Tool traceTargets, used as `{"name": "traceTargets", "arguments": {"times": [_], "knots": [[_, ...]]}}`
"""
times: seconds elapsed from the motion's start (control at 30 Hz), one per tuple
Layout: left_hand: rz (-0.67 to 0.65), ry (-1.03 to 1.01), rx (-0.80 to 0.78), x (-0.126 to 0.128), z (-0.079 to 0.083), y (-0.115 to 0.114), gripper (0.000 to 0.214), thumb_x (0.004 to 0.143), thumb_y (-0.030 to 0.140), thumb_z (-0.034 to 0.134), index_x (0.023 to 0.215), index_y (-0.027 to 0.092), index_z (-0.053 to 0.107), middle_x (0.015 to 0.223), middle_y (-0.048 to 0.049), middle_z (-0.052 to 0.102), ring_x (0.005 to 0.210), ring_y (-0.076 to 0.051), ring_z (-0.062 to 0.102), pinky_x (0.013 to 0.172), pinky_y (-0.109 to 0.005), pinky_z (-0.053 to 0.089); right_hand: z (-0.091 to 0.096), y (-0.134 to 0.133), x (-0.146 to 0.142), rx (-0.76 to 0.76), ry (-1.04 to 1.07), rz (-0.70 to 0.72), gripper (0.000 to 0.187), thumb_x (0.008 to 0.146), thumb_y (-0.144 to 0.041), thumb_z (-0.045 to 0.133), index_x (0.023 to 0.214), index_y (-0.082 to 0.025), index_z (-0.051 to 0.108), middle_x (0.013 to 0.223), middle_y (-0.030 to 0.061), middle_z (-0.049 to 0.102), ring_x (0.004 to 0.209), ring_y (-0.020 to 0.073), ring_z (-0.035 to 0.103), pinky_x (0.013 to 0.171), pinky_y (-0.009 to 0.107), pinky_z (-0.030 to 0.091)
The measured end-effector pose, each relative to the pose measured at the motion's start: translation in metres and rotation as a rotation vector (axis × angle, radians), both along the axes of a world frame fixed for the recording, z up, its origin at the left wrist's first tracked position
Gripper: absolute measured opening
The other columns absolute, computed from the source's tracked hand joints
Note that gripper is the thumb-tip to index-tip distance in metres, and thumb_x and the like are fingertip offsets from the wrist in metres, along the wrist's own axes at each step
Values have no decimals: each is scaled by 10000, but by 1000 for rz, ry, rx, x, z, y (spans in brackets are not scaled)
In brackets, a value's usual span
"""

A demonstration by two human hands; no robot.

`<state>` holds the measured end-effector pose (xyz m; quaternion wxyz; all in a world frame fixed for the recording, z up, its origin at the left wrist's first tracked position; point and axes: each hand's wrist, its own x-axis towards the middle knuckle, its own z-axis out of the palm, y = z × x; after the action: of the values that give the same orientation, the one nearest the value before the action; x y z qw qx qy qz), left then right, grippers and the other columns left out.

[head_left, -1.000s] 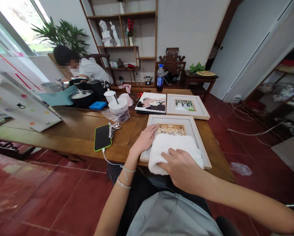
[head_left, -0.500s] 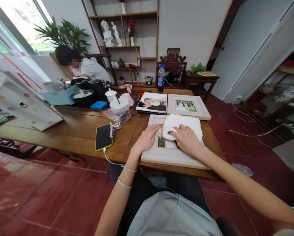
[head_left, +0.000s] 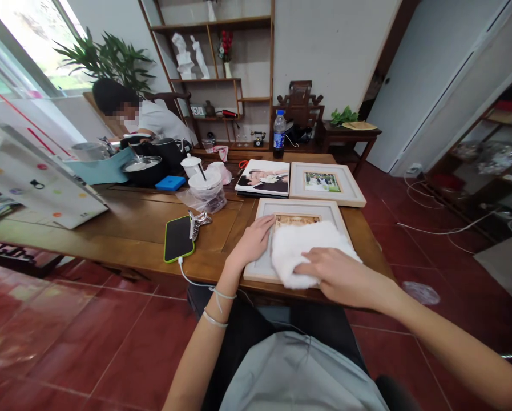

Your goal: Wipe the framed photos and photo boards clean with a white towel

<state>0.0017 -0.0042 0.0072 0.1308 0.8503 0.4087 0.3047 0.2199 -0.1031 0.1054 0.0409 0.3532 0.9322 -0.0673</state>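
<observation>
White cloth [head_left: 305, 242] in grip of right hand [head_left: 339, 274], lower on frame [head_left: 298, 208] than before, left hand [head_left: 252, 244] flat

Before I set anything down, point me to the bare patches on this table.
The widest bare tabletop lies between the dotted white bag and the phone. A smaller patch separates the phone from the near frame. Crowded: the back, around black pot and blue box; also that frame, under the left hand and white cloth.
</observation>
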Motion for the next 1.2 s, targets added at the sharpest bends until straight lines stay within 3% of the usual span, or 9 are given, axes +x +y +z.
{"name": "traceTargets", "arguments": {"times": [0.13,0.23,0.4,0.5,0.6,0.7,0.83,0.97,1.2], "knots": [[-14,6,-13,-1,2,0,437,923,168,352,1342,176,476,1416,-95,466,1326,-196,391,1126,-409,315,22,-28,-11,-63,101,96,471,698,8,441,1049,-233,642,940,64,650,915,198,569,757,295,365],[-7,1,-27,-2,1,0,436,931,170,343,1350,181,465,1421,-95,458,1330,-200,385,1124,-422,314,30,-25,-13,-37,86,103,431,705,-3,440,1004,-232,649,844,47,641,815,185,564,693,284,342],[-10,-12,-31,-3,-1,0,422,903,153,399,1313,168,498,1399,-114,476,1308,-229,413,1108,-431,336,39,16,-7,189,127,-30,382,745,-38,423,997,-211,652,842,53,636,773,192,549,684,298,350],[3,-3,-29,-2,1,-1,391,901,141,392,1260,170,543,1356,-113,514,1278,-233,448,1098,-431,348,34,50,-11,457,220,-158,449,779,-45,410,1169,-183,585,1080,112,628,1005,265,529,811,371,377],[-4,1,-14,-1,3,-1,406,915,138,359,1290,147,515,1390,-116,480,1311,-220,410,1122,-417,315,17,84,-20,597,213,-111,444,815,-20,386,1205,-152,552,1357,148,487,1253,285,389,955,428,322],[0,15,-8,-1,3,-1,407,918,138,353,1291,138,515,1378,-118,490,1309,-217,410,1119,-410,323,-6,110,-27,522,87,-16,403,829,-23,417,1177,-161,564,1370,146,480,1256,262,405,980,420,299],[3,43,-3,-1,0,1,411,918,142,356,1298,121,512,1381,-120,489,1307,-215,407,1130,-401,308,-26,123,-20,368,-47,-92,388,770,-1,472,1091,-171,606,1039,123,653,968,239,577,791,327,355],[-2,29,-17,-2,-3,3,443,928,151,333,1351,144,463,1431,-96,443,1336,-199,371,1137,-401,297,-23,119,6,372,-84,-209,391,741,-6,464,1037,-196,636,886,104,666,844,237,584,650,297,296],[1,13,-10,-2,-4,2,441,928,162,331,1346,168,473,1425,-89,456,1331,-198,382,1133,-413,304,-5,102,64,362,-217,-447,484,708,-23,417,1084,-233,636,923,106,692,809,255,613,578,301,245]]}}
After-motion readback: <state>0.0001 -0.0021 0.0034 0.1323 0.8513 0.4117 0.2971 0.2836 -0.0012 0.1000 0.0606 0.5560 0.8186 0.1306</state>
